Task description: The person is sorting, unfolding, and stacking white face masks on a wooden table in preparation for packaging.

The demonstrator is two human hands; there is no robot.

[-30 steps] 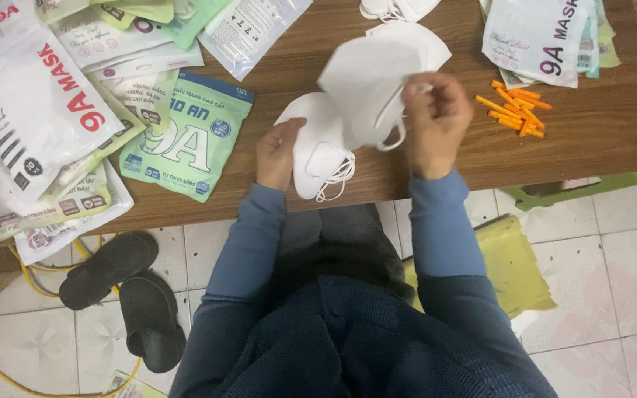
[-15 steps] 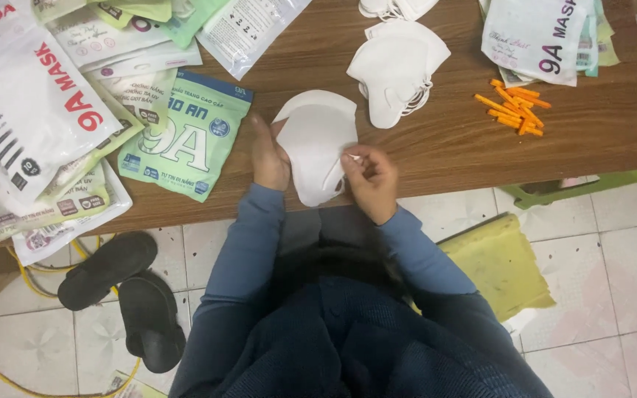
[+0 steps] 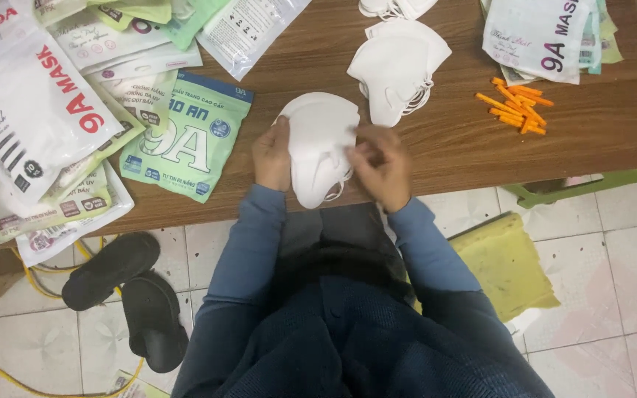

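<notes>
Both hands hold a stack of white folded face masks [image 3: 320, 144] at the near edge of a wooden table [image 3: 444, 147]. My left hand [image 3: 273, 157] grips the stack's left side. On its right side my right hand [image 3: 383, 166] has its fingers pinched at the edge by the ear loops. A second pile of white masks [image 3: 396, 66] lies on the table just beyond, apart from both hands.
Green and white mask packets [image 3: 186, 140] and larger white bags [image 3: 27, 118] cover the table's left. More packets [image 3: 543, 37] lie at the far right, with several orange strips [image 3: 517, 107] beside them. Black sandals [image 3: 130, 295], a yellow cable and a yellow-green folder [image 3: 506, 265] lie on the tiled floor.
A second ago my right hand held a mask raised over the table; that mask now lies on the far pile. My right hand came back to the stack in my left hand.
</notes>
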